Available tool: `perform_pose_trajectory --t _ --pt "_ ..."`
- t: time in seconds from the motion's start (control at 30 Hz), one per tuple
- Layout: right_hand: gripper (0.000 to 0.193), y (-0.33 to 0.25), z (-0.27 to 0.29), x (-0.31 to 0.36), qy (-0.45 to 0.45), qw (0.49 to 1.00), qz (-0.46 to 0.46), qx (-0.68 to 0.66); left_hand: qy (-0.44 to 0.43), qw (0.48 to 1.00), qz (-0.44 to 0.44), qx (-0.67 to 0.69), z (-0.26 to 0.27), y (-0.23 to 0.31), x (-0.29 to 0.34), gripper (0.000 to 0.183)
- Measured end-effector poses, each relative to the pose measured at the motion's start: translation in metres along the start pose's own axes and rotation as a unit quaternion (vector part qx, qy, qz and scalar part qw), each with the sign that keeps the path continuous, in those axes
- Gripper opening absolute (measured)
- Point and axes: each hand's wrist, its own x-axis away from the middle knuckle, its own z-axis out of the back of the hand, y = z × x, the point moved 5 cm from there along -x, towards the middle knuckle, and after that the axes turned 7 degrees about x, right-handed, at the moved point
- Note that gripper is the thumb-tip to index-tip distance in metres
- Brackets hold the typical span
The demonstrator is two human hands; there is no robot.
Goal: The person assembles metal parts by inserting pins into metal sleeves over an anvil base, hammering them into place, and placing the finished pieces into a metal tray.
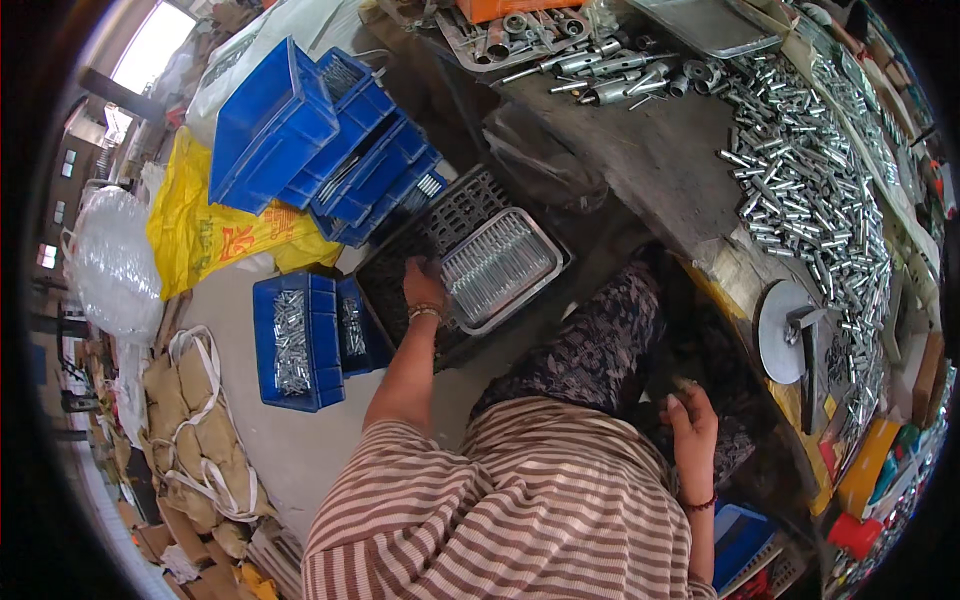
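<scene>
My left hand [425,284] reaches to the left edge of a shiny metal tray [553,271]. Its fingers point down beside the tray and are partly hidden, so their grip cannot be made out. Rows of slim silver metal pieces [503,262], seemingly under clear plastic, fill the tray. The tray rests on a black plastic crate [470,200] with a slotted surface. Near my right thigh, my right hand [692,432] is raised from the lap with fingers curled and thumb drawn in. Whatever lies between those fingertips is too small to tell.
Stacked blue bins [270,130] stand beyond the crate; another blue bin [296,345] with small metal parts sits left of it. On the right, a workbench [640,150] carries a heap of metal sleeves [810,190] and a round metal disc [782,335]. A yellow bag [190,220] lies far left.
</scene>
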Motion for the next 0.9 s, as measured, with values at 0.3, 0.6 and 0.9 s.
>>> perform_pose_trajectory --t 0.3,0.6,0.9 --pt "0.027 -0.005 -0.003 -0.003 0.022 0.995 0.041 0.083 -0.076 0.941 -0.218 0.247 -0.006 0.248 0.040 0.022" --pt "0.026 -0.043 0.020 0.018 0.047 0.989 0.096 0.098 -0.382 0.772 -0.461 0.212 -0.081 0.465 0.198 0.012" --pt "0.031 -0.030 0.047 0.031 0.116 0.967 0.170 0.149 -0.306 0.705 -0.639 -0.022 -0.149 0.505 0.260 0.022"
